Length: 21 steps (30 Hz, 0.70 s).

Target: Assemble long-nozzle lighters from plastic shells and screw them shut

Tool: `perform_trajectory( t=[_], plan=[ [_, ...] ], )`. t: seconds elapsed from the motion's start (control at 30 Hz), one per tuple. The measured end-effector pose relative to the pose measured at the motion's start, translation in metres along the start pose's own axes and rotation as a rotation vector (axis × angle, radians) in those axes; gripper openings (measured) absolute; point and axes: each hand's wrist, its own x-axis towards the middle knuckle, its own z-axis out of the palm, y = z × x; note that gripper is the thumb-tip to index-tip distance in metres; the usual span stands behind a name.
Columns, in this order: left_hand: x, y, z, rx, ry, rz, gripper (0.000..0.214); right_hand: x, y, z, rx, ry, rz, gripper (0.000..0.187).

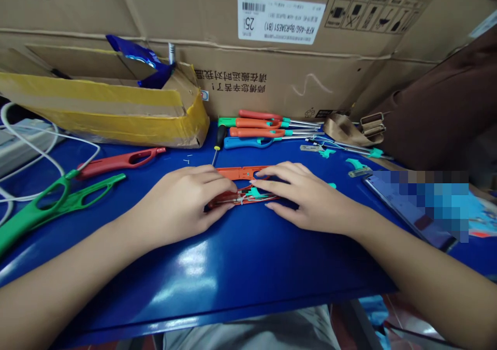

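An orange plastic lighter shell (243,174) lies opened in two halves on the blue table (240,267), with thin wire and a teal trigger piece (256,192) inside it. My left hand (182,202) rests over its left end, fingers curled and pinched on the nearer half. My right hand (303,192) covers the right end, fingertips pressed together on the teal piece. The middle of the shell shows between my fingertips.
Several assembled long lighters (267,130) lie at the back by a big cardboard box (272,75). A black-handled screwdriver (218,143), red shell (120,161) and green shells (58,200) lie left. A taped carton (108,112), white cables (23,143), loose teal parts (353,163) and a phone (411,210) surround them.
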Motion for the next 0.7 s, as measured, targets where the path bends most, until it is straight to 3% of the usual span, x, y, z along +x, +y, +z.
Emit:
perform_trajectory(
  t=[0.23, 0.47, 0.7],
  plan=[
    [0.0, 0.008, 0.007, -0.066, -0.005, 0.04, 0.02, 0.003, 0.001, -0.002, 0.183, 0.143, 0.09, 0.013],
    [0.0, 0.01, 0.029, -0.174, 0.114, -0.008, 0.021, 0.003, -0.001, 0.014, 0.295, 0.092, 0.158, 0.012],
    [0.002, 0.01, 0.034, -0.269, 0.147, -0.039, 0.017, 0.004, -0.002, 0.017, 0.301, 0.105, 0.153, 0.011]
  ],
)
